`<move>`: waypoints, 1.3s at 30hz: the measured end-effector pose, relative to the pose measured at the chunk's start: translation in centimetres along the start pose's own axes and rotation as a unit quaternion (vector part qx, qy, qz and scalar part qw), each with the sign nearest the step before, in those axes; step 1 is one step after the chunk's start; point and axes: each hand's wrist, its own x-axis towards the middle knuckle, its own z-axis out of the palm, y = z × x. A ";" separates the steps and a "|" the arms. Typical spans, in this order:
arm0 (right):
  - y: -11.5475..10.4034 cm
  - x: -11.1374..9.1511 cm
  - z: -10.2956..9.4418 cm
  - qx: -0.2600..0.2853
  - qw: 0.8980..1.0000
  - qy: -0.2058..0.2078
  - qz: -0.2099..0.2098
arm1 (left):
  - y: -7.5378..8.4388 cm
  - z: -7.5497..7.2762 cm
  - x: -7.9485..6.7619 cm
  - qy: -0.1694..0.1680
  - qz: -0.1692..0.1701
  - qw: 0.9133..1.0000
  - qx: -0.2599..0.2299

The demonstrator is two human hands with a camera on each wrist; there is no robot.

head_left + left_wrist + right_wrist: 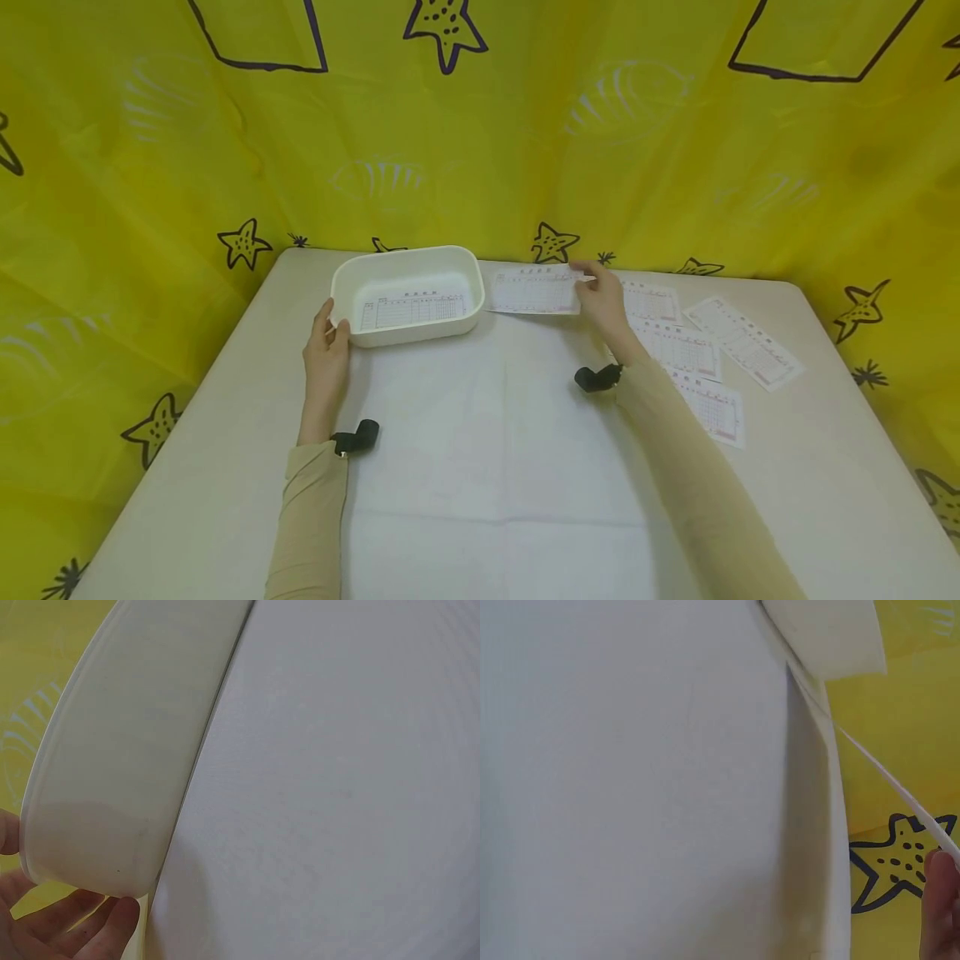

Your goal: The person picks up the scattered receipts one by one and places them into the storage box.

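Observation:
A white plastic basin [407,337] with rounded corners stands at the back left of the table, a printed paper form [414,311] lying inside it. My left hand [327,354] holds its front left corner. In the left wrist view, fingers [120,924] wrap the end of the basin [124,765]. Right of the basin, my right hand [602,300] pinches another printed form [534,290] by its right end. Seen edge-on in the right wrist view, that sheet [900,791] slants up from the table edge, with a fingertip [939,889] against it.
Several similar forms [682,348] lie on the right of the table, partly overlapping and partly hidden by my right forearm. One form [745,342] sits farther right at an angle. A yellow patterned curtain [510,150] hangs behind the table [817,450].

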 end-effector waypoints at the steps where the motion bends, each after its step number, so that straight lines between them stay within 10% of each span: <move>1: -0.2 -0.2 -0.1 0.002 1.000 0.003 -0.006 | 0.0 0.0 0.0 0.000 -0.001 1.000 0.000; 22: -3.7 -0.4 -1.6 0.103 0.991 0.087 -0.006 | -0.1 0.0 0.2 0.003 -0.001 1.000 0.001; 39: -6.7 0.1 3.7 0.150 0.988 0.044 -0.019 | -0.2 0.0 0.2 0.001 -0.004 1.000 0.003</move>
